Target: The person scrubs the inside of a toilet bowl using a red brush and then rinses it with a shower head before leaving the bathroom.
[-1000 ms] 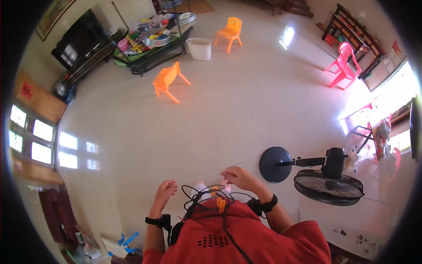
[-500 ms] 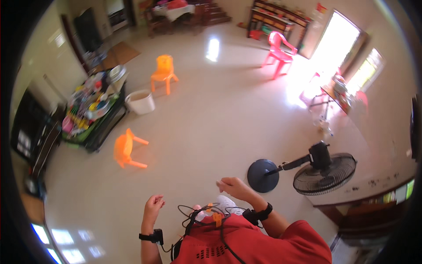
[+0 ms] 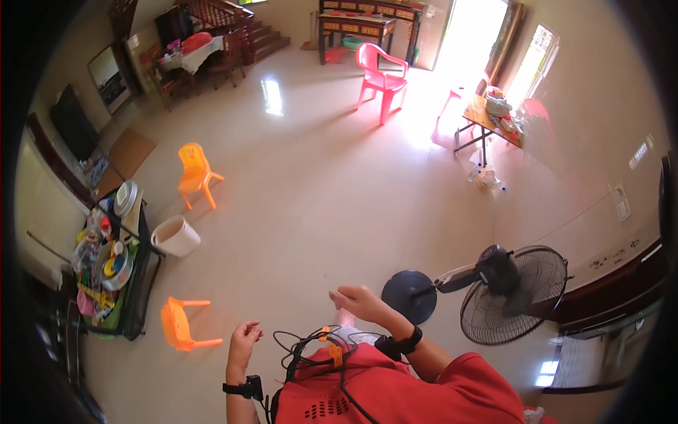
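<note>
My left hand (image 3: 244,341) hovers in front of me at the lower middle, its fingers loosely curled and a little apart, with nothing in them. To its right, my right hand (image 3: 359,304) reaches across toward the left, fingers loosely bent, also holding nothing that shows. A black strap with a small box sits on each wrist. Between my hands, a tangle of black cables (image 3: 304,346) with orange clips lies against my red shirt (image 3: 395,385). Nearest my right hand is the round black base (image 3: 409,297) of a standing fan (image 3: 512,293); hand and fan look apart.
An orange child's chair (image 3: 176,324) and a white bin (image 3: 176,237) stand at left, beside a cluttered low table (image 3: 134,311). Another orange chair (image 3: 195,173) is farther off. A red armchair (image 3: 381,81) and a folding table (image 3: 477,112) stand near the bright doorway (image 3: 473,32).
My view has turned right and tilted up; the chairs, bin and tables sit farther left in it, and more of the staircase shows. Both hands stay raised and empty.
</note>
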`<control>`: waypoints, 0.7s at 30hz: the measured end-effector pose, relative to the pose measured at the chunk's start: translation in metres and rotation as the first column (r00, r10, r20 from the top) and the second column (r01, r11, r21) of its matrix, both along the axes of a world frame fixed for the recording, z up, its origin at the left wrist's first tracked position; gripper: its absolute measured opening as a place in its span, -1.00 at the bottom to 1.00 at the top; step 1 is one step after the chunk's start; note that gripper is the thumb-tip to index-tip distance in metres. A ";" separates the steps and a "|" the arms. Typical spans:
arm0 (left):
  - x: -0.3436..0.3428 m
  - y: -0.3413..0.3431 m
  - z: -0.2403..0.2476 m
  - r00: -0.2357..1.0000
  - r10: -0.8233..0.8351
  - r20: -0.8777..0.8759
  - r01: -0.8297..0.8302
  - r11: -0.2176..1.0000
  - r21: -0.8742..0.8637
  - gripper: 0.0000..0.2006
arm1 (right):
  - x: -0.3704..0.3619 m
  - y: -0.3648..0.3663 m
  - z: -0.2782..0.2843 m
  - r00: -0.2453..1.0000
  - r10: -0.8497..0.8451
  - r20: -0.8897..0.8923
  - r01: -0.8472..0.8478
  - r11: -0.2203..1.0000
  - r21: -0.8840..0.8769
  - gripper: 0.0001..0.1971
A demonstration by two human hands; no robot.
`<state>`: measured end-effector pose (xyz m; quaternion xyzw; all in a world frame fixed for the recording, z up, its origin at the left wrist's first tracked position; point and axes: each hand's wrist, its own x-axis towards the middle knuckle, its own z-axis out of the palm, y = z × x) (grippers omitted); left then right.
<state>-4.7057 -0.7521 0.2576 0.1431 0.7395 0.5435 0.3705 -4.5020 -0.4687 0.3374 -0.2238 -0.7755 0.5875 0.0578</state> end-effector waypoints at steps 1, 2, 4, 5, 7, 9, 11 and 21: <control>-0.008 0.023 0.003 1.000 -0.017 -0.001 0.017 1.000 -0.002 -0.78 | -0.004 0.020 0.004 1.000 0.001 0.005 -0.001 1.000 0.001 -0.61; -0.018 0.045 0.009 0.999 -0.045 0.026 0.045 0.999 -0.011 -0.78 | -0.009 0.039 0.008 1.000 -0.017 0.000 0.017 1.000 0.000 -0.61; -0.039 0.093 0.016 0.995 -0.089 0.051 0.090 0.996 -0.021 -0.78 | -0.017 0.076 0.013 0.993 -0.112 -0.025 0.110 0.991 -0.082 -0.63; -0.046 0.114 0.018 0.991 -0.121 0.056 0.122 0.992 -0.020 -0.77 | -0.020 0.093 0.014 0.992 -0.122 -0.024 0.120 0.989 -0.083 -0.63; -0.062 0.150 0.018 0.986 -0.156 0.063 0.157 0.987 -0.018 -0.77 | -0.027 0.124 0.013 0.976 -0.207 0.062 0.215 0.958 -0.192 -0.64; -0.085 0.184 0.013 0.965 -0.243 0.097 0.245 0.970 -0.003 -0.76 | -0.036 0.150 0.015 0.972 -0.226 0.058 0.233 0.947 -0.222 -0.65; -0.111 0.225 0.006 0.954 -0.284 0.091 0.285 0.959 0.004 -0.75 | -0.043 0.177 0.012 0.965 -0.256 0.057 0.263 0.934 -0.243 -0.65; -0.270 0.414 -0.005 0.876 -0.482 -0.017 0.482 0.876 0.007 -0.72 | -0.148 0.295 -0.003 0.892 -0.449 0.044 0.447 0.865 -0.227 -0.71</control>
